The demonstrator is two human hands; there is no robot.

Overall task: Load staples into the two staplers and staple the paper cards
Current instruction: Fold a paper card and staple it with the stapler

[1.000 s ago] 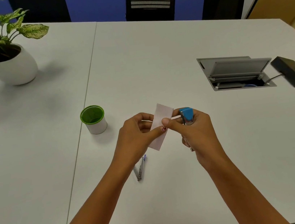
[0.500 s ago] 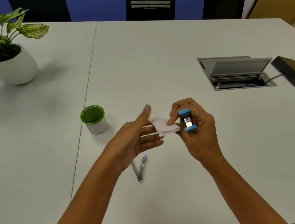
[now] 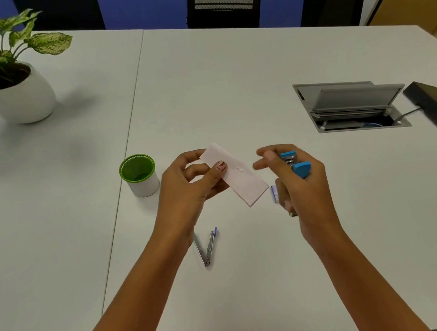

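A: Where is the card?
B: Paper card (image 3: 245, 186) is held above the table (image 3: 227, 79), slanting down to the right. The left hand (image 3: 189, 189) has it in a pinching grip: thumb on top near the upper end, fingers underneath. A small staple (image 3: 240, 169) shows near the middle.

A: And the stapler?
B: Blue stapler (image 3: 297, 166) is in the right hand (image 3: 304, 192), just right of the card and not touching it. The grip is curled round the stapler. The forefinger points toward the card, blurred.

A: The second one?
B: Open stapler (image 3: 206, 247) lies on the table, spread in a V, below the left wrist.

A: What's around them?
B: Small bluish item (image 3: 274, 193) at the right hand's edge, partly hidden, unidentified. Green-rimmed cup (image 3: 139, 176) is left of the left hand. Potted plant (image 3: 15, 93) is far left. Open cable hatch (image 3: 349, 105) is far right.
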